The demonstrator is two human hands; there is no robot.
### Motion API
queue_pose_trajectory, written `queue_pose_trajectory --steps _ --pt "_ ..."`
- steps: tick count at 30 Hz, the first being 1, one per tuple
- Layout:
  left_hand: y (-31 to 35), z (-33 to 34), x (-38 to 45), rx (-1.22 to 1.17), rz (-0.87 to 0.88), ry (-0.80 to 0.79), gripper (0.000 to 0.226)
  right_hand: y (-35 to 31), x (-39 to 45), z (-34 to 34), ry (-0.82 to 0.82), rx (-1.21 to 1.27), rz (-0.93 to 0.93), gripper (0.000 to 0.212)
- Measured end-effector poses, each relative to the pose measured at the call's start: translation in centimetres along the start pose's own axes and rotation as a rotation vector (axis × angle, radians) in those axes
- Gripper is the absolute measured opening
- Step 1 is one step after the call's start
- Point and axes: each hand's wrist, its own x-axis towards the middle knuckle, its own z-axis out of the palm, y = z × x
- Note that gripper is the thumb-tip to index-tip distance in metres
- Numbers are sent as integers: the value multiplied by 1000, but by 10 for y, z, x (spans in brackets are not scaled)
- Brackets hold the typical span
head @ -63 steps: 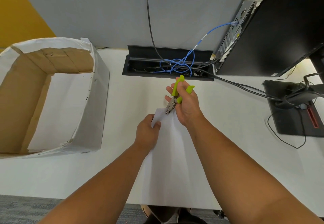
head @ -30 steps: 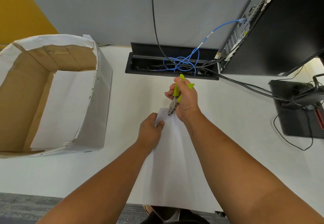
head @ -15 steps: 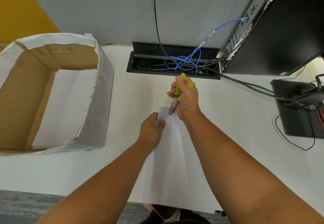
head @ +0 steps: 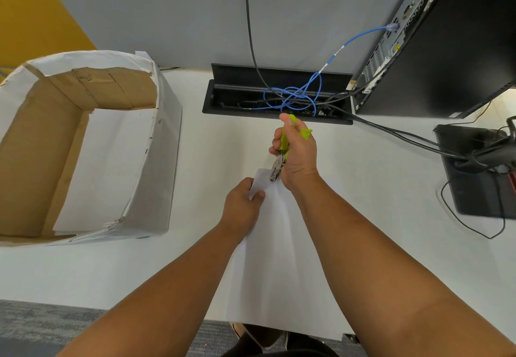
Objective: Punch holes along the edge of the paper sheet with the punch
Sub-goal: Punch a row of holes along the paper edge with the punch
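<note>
Head view, 1 frame. The plain white rectangular paper sheet lies on the white desk top, its long axis running away from the person, near end hanging past the desk's front edge. The left hand is closed on the sheet near its far left corner, thumb on top, pinching it. The right hand is wrapped tight round the lime-green-handled metal plier punch; handles look squeezed together. The punch's steel head sits on the sheet's far short edge, just right of the left thumb, so both hands meet at that far end, the right one slightly further out. Judgement: a hole is being pressed now; the next hole calls for sliding the head rightward along this edge, which the right wrist covers from view. No finished holes can be made out. Off to the left stands an open paper-covered cardboard box; behind, a black cable tray. No legible writing or brand anywhere.
</note>
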Motion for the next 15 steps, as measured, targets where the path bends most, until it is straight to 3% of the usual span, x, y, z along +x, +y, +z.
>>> queue_pose_trajectory --steps 15 --pt "1 0 -2 -13 -11 -7 19 1 2 2 -21 18 -40 18"
